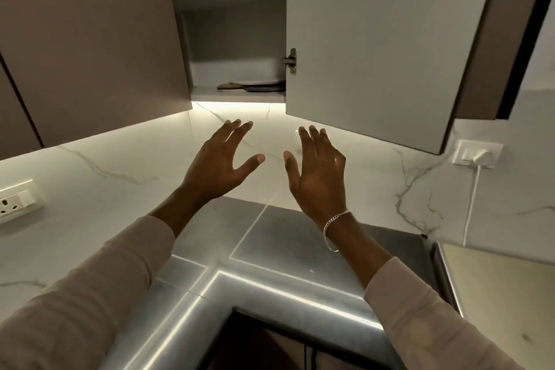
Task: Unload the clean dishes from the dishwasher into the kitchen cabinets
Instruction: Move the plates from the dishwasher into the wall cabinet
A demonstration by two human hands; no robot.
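Evidently, the fingers [237,131] of both hands were spread straight and wide, holding and touching nothing. Left hand [220,164] and right hand [318,171] were raised side by side over the worktop [285,237]. Stacked dishes [252,86] lay flat on the lowest shelf of the open cabinet [237,94], above and beyond the hands, marginally nearer the left. The dishwasher was not in view.

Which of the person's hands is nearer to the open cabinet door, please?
Right. The right hand is just below the open cabinet door, near its lower corner; the left hand is farther left of it.
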